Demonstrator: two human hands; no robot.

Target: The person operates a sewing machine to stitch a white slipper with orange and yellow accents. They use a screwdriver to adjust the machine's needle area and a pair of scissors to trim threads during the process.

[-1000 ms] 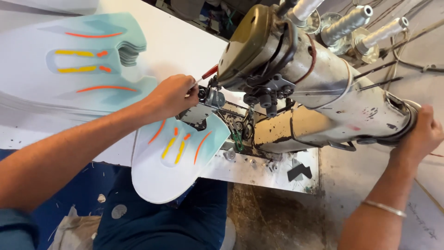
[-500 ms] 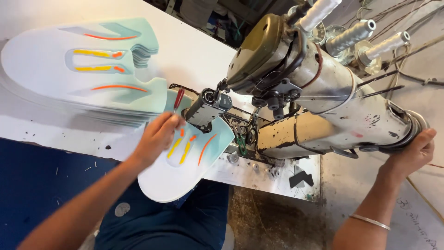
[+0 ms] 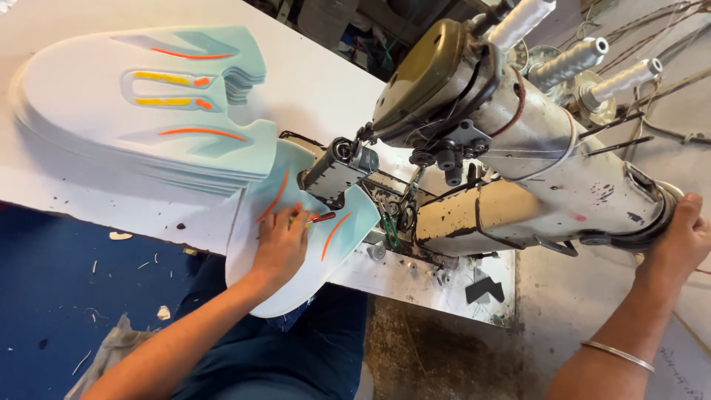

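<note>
1. Head view: left hand (image 3: 280,244) presses flat, fingers spread, on a white-and-teal shoe upper piece (image 3: 296,244) lying under the sewing machine (image 3: 503,163) head.
2. Right hand (image 3: 681,244) grips the machine's handwheel (image 3: 652,215); a stack of matching pieces (image 3: 141,104) lies on the white table (image 3: 311,81).

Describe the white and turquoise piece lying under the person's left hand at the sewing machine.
The piece is a flat, rounded panel that looks like thin foam or synthetic sheet, white at its curved end and pale turquoise toward the machine, with curved orange stripes. It lies on the white table, its rounded end hanging over the edge. The left hand presses flat on it, and its far edge sits under the sewing machine head. A stack of similar pieces overlaps its corner.
</note>
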